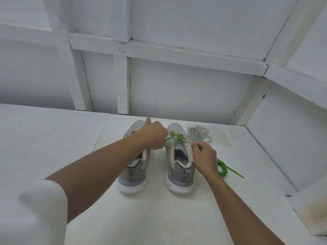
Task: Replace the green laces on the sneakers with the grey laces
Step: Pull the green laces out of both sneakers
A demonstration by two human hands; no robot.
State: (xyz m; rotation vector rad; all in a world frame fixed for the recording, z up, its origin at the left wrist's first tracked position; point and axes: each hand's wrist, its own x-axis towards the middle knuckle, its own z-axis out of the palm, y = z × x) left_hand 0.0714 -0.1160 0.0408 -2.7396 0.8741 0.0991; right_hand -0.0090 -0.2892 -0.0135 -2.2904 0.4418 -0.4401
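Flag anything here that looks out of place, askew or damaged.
Nothing looks damaged or spilled. The only stray thing is a loose green lace lying in a tangle on the table, right of the right sneaker. The grey laces lie bundled beyond it. The left hand pinches the threaded green lace.

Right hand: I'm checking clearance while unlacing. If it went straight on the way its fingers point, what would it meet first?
The right hand points up-left in the picture: probably the green lace on the right sneaker, whose eyelet edge its fingers pinch.
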